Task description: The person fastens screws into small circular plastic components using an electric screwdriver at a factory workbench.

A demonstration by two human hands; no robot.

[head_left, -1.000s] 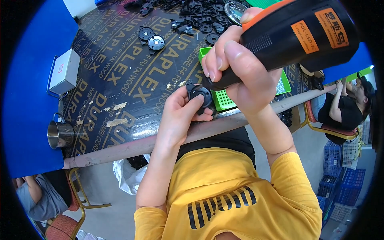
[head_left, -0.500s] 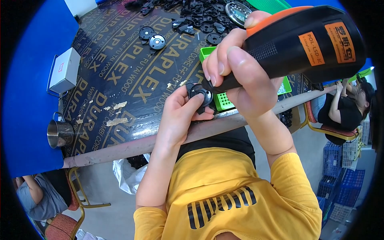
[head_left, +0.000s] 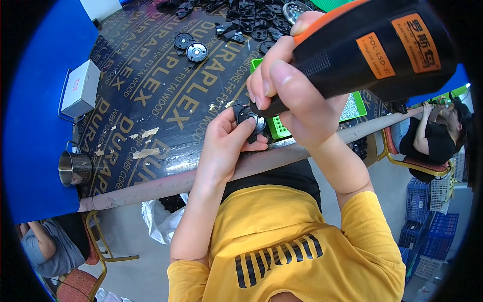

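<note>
The left grip holds a round black part near the front edge of the bench. The right grip is wrapped around a big black and orange power tool. The tool's thin end is right by the part, but I cannot tell if they touch. A green tray sits just beside the part.
</note>
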